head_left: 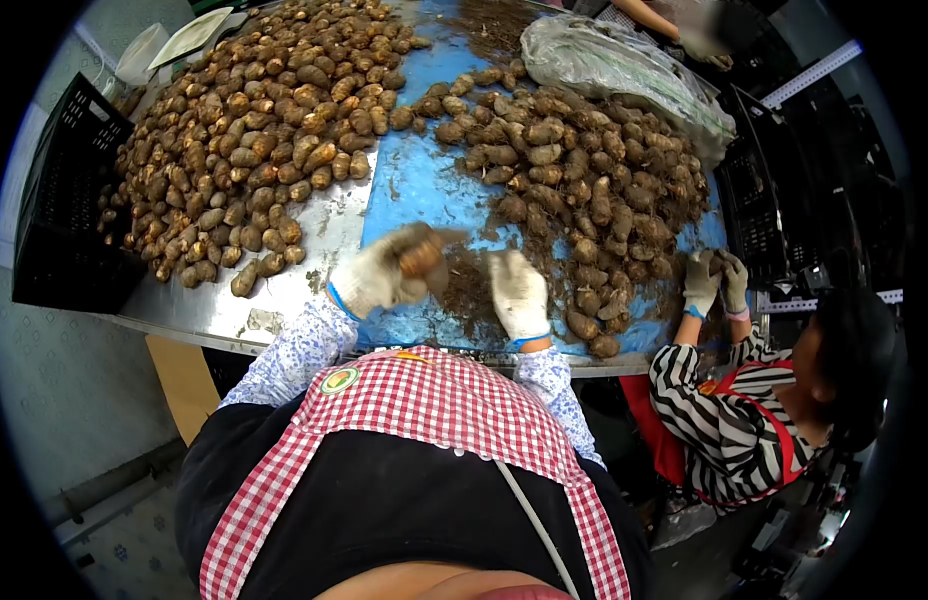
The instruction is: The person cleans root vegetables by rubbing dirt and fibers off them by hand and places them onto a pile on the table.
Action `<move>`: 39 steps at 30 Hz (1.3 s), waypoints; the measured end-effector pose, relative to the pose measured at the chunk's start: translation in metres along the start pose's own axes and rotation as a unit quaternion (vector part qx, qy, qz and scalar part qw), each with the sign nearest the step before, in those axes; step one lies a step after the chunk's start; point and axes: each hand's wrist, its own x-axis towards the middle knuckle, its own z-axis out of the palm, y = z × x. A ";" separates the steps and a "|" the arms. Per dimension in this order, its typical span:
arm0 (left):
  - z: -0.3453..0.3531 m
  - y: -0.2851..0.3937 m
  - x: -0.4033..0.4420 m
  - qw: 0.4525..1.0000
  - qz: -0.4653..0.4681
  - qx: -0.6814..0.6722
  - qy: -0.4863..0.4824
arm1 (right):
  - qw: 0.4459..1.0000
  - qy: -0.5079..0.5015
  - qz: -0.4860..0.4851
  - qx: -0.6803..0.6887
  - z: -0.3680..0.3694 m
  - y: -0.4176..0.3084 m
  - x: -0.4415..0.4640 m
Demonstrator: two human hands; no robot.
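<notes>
Brown root vegetables lie on the table in two big heaps, a cleaner-looking heap (254,130) at the left and a hairier heap (594,180) at the right. My left hand (372,275), in a whitish glove, is closed round a brown root (421,259) above the blue sheet (414,190). Just to its right, my right hand (519,293), also gloved, is over the sheet beside loose root fibres (469,290); its fingers are bent and closed, and whatever they hold, if anything, is too small to make out.
A black crate (74,200) stands at the left edge. Clear plastic (624,75) lies behind the right heap. A co-worker in stripes (724,420) has gloved hands (714,282) at the table's right; another person's arm (649,18) shows at the top. Dark crates (759,190) stand right.
</notes>
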 end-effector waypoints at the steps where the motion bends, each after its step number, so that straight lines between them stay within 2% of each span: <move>1: 0.016 0.010 0.005 0.995 -0.010 -0.038 -0.089 | 0.997 0.065 -0.026 0.021 -0.004 0.007 -0.002; 2: 0.043 0.021 0.000 0.998 0.053 -0.001 0.025 | 0.989 0.130 -0.052 0.042 -0.008 0.015 -0.002; 3: 0.058 0.028 -0.006 0.983 0.116 0.035 0.139 | 0.979 0.164 -0.124 0.009 -0.007 0.028 -0.001; 4: 0.063 0.036 -0.009 0.966 0.122 0.049 0.223 | 0.990 0.098 -0.095 0.034 -0.014 0.018 -0.002; 5: 0.053 0.050 -0.013 0.942 0.094 0.175 0.272 | 0.996 0.032 -0.065 0.058 -0.023 0.007 -0.003; 6: 0.036 0.069 -0.018 0.899 0.065 0.298 0.316 | 0.999 0.001 -0.052 -0.012 -0.021 0.000 -0.002; 7: 0.058 0.077 -0.015 0.901 0.082 0.262 0.337 | 0.995 -0.027 -0.040 -0.083 -0.017 -0.007 -0.001; 8: 0.081 0.084 -0.011 0.900 0.101 0.226 0.358 | 0.992 -0.022 -0.075 -0.097 -0.011 -0.006 0.001; 9: 0.085 0.109 -0.006 0.888 0.260 0.135 0.355 | 0.986 -0.011 -0.165 -0.001 -0.018 -0.013 0.001; 12: 0.139 0.170 -0.011 0.900 0.429 -0.026 0.076 | 0.985 0.031 -0.168 0.025 -0.010 -0.017 -0.003; 14: 0.095 0.207 -0.012 0.885 0.460 0.053 0.043 | 0.980 0.064 -0.182 0.051 -0.001 -0.012 -0.002; 15: 0.090 0.204 0.006 0.876 0.470 -0.007 0.105 | 0.988 0.029 -0.144 0.047 -0.003 -0.017 -0.004; 17: 0.101 0.168 0.047 0.858 0.385 -0.006 0.341 | 0.997 -0.038 -0.064 0.038 -0.013 -0.026 -0.007; 18: 0.086 0.156 0.053 0.832 0.264 0.341 0.350 | 0.991 -0.003 -0.137 0.005 0.002 -0.009 0.001; 19: 0.077 0.156 0.067 0.846 0.208 0.303 0.386 | 0.994 -0.039 -0.095 0.048 -0.013 -0.028 0.000; 21: 0.046 0.158 0.101 0.789 0.239 0.427 0.371 | 0.994 -0.081 -0.066 0.009 -0.010 -0.027 -0.005; 22: 0.052 0.164 0.116 0.704 0.214 0.558 0.383 | 0.993 -0.087 -0.071 0.029 0.000 -0.017 -0.006; 23: 0.056 0.174 0.131 0.602 0.186 0.673 0.386 | 0.991 -0.100 -0.090 -0.024 -0.008 -0.027 -0.010; 24: 0.039 0.191 0.150 0.539 0.202 0.734 0.360 | 0.988 -0.134 -0.076 -0.021 -0.004 -0.025 -0.012; 25: 0.047 0.196 0.168 0.505 0.156 0.755 0.388 | 0.984 -0.167 -0.062 -0.017 0.001 -0.019 -0.012; 27: 0.038 0.208 0.204 0.433 0.112 0.788 0.423 | 0.986 -0.139 -0.077 0.055 0.013 -0.004 -0.020; 28: 0.046 0.206 0.213 0.352 0.076 0.827 0.432 | 0.983 -0.162 -0.090 0.001 0.005 -0.008 -0.019; 29: 0.028 0.207 0.225 0.312 0.060 0.835 0.448 | 0.984 -0.129 -0.114 0.045 0.006 -0.005 -0.020; 31: -0.011 0.210 0.242 0.331 -0.019 0.821 0.464 | 0.984 -0.113 -0.130 0.055 0.001 -0.003 -0.017; 32: -0.006 0.195 0.240 0.359 -0.084 0.790 0.490 | 0.986 -0.120 -0.108 0.042 0.002 -0.001 -0.014; 33: -0.001 0.178 0.230 0.332 -0.130 0.806 0.472 | 0.987 -0.115 -0.102 0.045 0.001 -0.002 -0.010; 35: -0.013 0.149 0.223 0.225 -0.063 0.856 0.461 | 0.988 -0.112 -0.090 0.053 -0.004 -0.006 -0.003; 37: -0.002 0.138 0.208 0.260 -0.080 0.859 0.433 | 0.986 -0.125 -0.108 0.032 0.000 -0.004 0.006; 38: -0.011 0.130 0.202 0.250 -0.020 0.860 0.444 | 0.983 -0.136 -0.116 0.033 -0.003 -0.012 0.010; 39: -0.016 0.125 0.197 0.275 -0.023 0.853 0.443 | 0.981 -0.145 -0.127 0.032 -0.007 -0.020 0.015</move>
